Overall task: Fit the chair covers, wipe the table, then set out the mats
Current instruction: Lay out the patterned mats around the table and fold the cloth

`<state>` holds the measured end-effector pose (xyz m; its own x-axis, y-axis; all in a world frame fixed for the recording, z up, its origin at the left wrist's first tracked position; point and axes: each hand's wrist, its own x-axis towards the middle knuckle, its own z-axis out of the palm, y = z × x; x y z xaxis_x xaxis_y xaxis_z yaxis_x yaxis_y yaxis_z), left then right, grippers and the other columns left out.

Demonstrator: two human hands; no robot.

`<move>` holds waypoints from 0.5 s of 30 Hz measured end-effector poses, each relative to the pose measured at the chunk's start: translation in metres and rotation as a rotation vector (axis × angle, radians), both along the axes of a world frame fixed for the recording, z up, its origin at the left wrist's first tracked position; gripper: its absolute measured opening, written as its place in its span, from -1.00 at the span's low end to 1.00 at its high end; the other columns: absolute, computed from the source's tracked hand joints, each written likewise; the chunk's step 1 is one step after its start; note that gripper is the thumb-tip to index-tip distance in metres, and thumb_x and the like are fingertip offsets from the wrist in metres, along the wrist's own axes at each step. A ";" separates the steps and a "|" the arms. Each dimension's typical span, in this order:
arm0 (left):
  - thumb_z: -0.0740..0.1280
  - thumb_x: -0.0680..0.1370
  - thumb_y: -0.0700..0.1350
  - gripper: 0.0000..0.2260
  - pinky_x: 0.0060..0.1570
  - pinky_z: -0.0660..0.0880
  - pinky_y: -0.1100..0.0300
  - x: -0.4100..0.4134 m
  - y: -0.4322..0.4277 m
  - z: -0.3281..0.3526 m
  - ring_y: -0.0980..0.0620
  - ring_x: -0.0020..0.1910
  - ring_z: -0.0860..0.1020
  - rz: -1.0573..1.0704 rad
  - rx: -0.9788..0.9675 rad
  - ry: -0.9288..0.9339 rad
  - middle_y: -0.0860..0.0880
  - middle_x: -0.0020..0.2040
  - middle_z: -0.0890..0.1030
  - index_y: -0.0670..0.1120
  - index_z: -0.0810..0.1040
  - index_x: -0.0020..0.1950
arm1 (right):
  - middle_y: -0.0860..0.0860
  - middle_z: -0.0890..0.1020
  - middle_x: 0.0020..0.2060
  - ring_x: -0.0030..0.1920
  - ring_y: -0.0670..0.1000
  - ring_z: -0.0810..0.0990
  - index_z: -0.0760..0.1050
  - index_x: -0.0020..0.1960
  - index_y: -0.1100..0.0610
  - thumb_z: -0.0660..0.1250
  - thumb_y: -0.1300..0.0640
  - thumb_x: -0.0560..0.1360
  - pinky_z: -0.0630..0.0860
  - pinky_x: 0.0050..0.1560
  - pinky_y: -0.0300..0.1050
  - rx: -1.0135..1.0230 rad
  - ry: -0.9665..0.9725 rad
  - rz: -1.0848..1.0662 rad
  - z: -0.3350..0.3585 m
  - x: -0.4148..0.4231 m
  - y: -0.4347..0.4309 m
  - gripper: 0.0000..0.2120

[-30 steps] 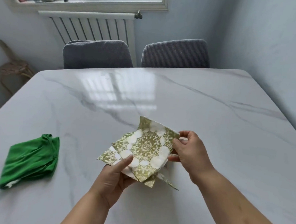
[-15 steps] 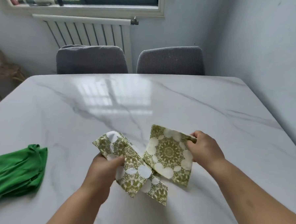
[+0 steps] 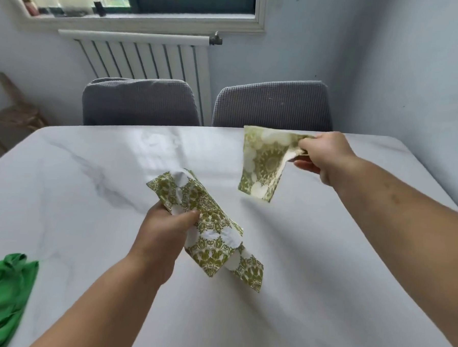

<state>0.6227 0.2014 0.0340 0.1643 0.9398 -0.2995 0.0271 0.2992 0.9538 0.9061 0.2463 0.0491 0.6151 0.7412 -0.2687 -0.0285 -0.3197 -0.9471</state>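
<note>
My left hand [image 3: 163, 236] grips a bunch of green-and-white patterned mats [image 3: 209, 230] above the middle of the white marble table [image 3: 89, 192]. Their lower corners hang down toward the tabletop. My right hand [image 3: 321, 154] pinches a single patterned mat [image 3: 263, 164] by its upper corner, held out over the far right part of the table; it hangs clear of the surface. Two chairs with grey covers, the left chair [image 3: 138, 102] and the right chair [image 3: 274, 104], stand at the table's far edge.
A crumpled green cloth [image 3: 1, 294] lies at the table's near left edge. A white radiator [image 3: 143, 57] and a window sill are behind the chairs. A wall runs along the right side; a wicker item [image 3: 16, 114] stands at far left.
My right hand has pulled one mat away from the bunch and carried it up and toward the far right. My left hand keeps the remaining mats. The view has tilted upward.
</note>
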 end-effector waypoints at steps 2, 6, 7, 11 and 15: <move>0.26 0.54 -0.37 -0.82 -0.21 0.61 0.06 0.002 0.005 -0.002 -0.12 -0.12 0.69 -0.012 0.007 -0.004 -0.16 -0.08 0.70 -0.16 0.58 0.02 | 0.13 0.62 -0.23 -0.41 0.00 0.64 0.54 -0.13 0.21 0.21 0.34 0.55 0.56 -0.46 -0.23 0.162 0.150 -0.080 0.005 0.006 0.025 -0.84; 0.25 0.54 -0.37 -0.82 -0.26 0.62 0.11 0.002 0.013 -0.012 -0.10 -0.14 0.69 -0.015 0.024 0.009 -0.15 -0.10 0.71 -0.16 0.59 0.00 | 0.10 0.66 -0.03 -0.36 -0.02 0.68 0.54 -0.02 0.18 0.25 0.29 0.55 0.46 -0.58 -0.29 0.251 0.384 -0.316 -0.016 0.033 0.055 -0.89; 0.25 0.54 -0.37 -0.82 -0.28 0.62 0.12 0.002 0.014 -0.014 -0.09 -0.15 0.69 -0.015 0.027 0.007 -0.14 -0.11 0.71 -0.16 0.60 -0.02 | 0.07 0.66 0.00 -0.35 -0.03 0.69 0.53 0.04 0.18 0.24 0.27 0.55 0.35 -0.66 -0.34 0.190 0.416 -0.329 -0.029 0.039 0.059 -0.88; 0.25 0.55 -0.37 -0.81 -0.25 0.62 0.13 0.002 0.016 -0.020 -0.08 -0.14 0.69 -0.018 0.025 0.003 -0.12 -0.12 0.71 -0.14 0.60 -0.03 | 0.04 0.63 0.04 -0.49 -0.02 0.66 0.48 0.20 0.22 0.14 0.31 0.57 0.25 -0.69 -0.33 -0.011 0.418 -0.356 -0.095 0.056 0.071 -0.74; 0.26 0.54 -0.37 -0.80 -0.24 0.59 0.12 0.004 0.020 -0.027 -0.05 -0.16 0.69 -0.008 0.020 0.017 -0.09 -0.15 0.72 -0.12 0.60 -0.05 | 0.15 0.58 0.17 -0.47 0.09 0.64 0.44 0.13 0.30 0.05 0.45 0.51 0.40 -0.66 -0.28 -0.053 0.368 -0.431 -0.142 0.066 0.076 -0.72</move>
<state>0.6267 0.2218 0.0068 0.1666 0.9445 -0.2832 0.0456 0.2795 0.9591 0.9722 0.3221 -0.0928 0.7176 0.4234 -0.5530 -0.4924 -0.2531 -0.8328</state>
